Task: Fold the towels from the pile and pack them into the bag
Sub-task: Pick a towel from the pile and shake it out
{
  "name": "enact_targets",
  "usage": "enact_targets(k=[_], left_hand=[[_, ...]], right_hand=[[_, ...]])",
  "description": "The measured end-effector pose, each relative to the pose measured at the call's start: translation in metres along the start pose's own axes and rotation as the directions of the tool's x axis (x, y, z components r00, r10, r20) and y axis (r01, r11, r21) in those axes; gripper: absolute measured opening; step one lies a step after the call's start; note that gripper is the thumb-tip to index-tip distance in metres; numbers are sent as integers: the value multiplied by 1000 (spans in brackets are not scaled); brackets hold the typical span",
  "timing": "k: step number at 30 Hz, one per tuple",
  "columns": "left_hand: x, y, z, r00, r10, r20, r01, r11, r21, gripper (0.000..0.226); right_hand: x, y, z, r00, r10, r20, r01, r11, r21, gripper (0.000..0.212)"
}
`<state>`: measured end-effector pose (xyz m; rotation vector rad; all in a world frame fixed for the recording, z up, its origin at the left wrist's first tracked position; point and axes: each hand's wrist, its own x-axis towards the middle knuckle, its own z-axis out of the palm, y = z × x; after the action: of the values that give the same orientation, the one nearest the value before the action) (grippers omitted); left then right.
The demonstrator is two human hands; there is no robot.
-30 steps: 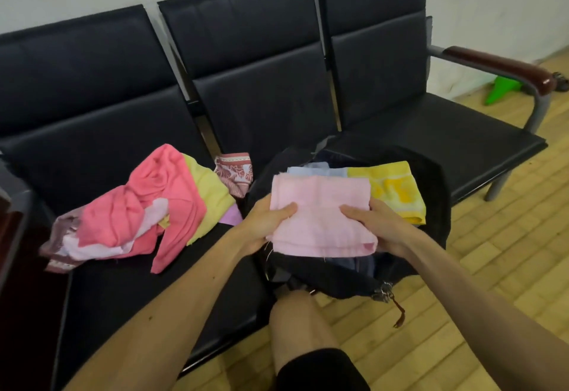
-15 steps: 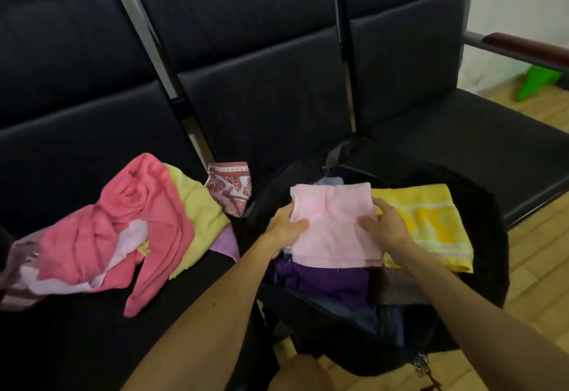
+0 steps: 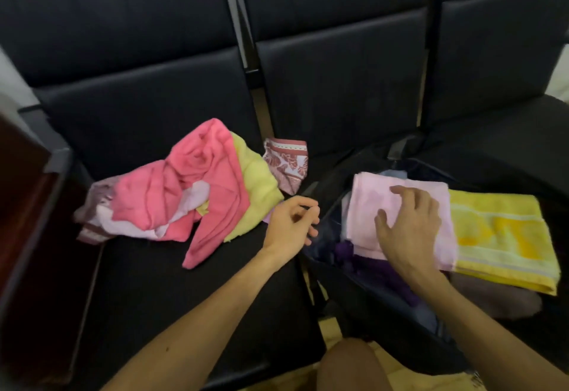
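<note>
Pale pink terry, a folded towel (image 3: 400, 206), lay on top of the contents of the open black bag (image 3: 385, 323), which sat on the middle seat of the bench (image 3: 154, 283), toward that seat's front edge. The right hand (image 3: 409, 230) rested flat on the pink towel, palm down, its grip spread wide with the fingers fanned across the cloth and pinching nothing. Just beside the pink towel, on its right, a folded yellow towel (image 3: 498, 236) lay across the bag's far-right side, its edge touching the pink one. Purple cloth (image 3: 378, 270) showed underneath, deeper inside the bag, along with something brownish that was too blurred to make out.

The left hand (image 3: 292, 227) hung in the air above the gap between the left seat and the bag, near the bag's left rim, its grip loosely curled with the fingertips drawn toward the thumb and holding nothing.

On the left seat the pile (image 3: 184, 199) of unfolded towels sprawled against the backrest: a bright pink towel (image 3: 200, 181) draped over a lime-yellow one (image 3: 255, 199), with pale lilac cloth under them. A patterned red-and-white towel (image 3: 288, 166) poked out at the pile's right edge, close to the seat's back corner. One bare knee (image 3: 348, 366) showed below the front edge of the bench.
</note>
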<state>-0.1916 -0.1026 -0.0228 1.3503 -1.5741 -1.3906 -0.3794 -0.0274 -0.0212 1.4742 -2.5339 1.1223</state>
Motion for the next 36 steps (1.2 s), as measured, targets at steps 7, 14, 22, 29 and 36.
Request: enact_targets(k=[7, 14, 22, 29, 36], left_hand=[[-8, -61, -143, 936, -119, -332, 185, 967, 176, 19], [12, -117, -219, 909, -208, -361, 375, 784, 494, 10], [30, -153, -227, 942, -221, -254, 336, 655, 677, 23], [23, -161, -226, 983, -153, -102, 174, 598, 782, 18], [-3, -148, -221, 974, -215, -66, 204, 726, 657, 14]], right_hand=[[-52, -121, 86, 881, -349, 320, 252, 918, 307, 9], [-81, -207, 196, 669, -271, 692, 176, 962, 207, 18], [-79, -220, 258, 621, -255, 741, 275, 956, 98, 34], [-84, -212, 272, 620, -280, 733, 359, 932, 52, 28], [-97, -203, 245, 511, -218, 831, 369, 929, 17, 26]])
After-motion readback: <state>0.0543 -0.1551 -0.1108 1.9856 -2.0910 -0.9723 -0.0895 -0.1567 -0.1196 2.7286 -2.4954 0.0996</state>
